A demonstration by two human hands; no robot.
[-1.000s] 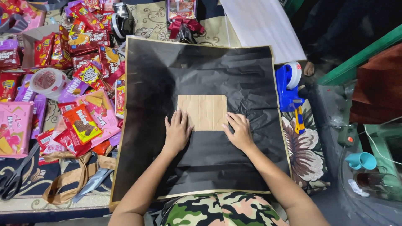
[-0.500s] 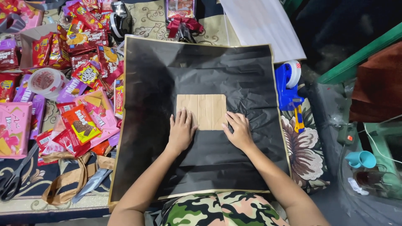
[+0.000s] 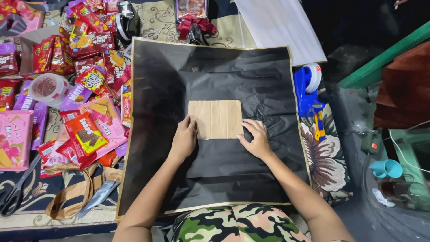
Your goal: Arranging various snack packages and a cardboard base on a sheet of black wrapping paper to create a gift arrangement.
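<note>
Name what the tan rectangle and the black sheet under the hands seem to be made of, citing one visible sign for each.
Tan rectangle: probably cardboard, matte brown, showing straight fold creases. Black sheet: probably thin wrapping paper, matte, finely crinkled, with a pale gold-looking edge.

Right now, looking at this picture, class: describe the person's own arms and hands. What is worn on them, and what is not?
Both arms are bare from the bottom edge of the picture to the fingers: no sleeves show. The left hand and right hand wear no gloves, and no watch, bracelet or ring can be seen. Fingernails look short and unpainted. The only clothing in view is a camouflage-patterned garment in green, black and pale pink at the lap.
</note>
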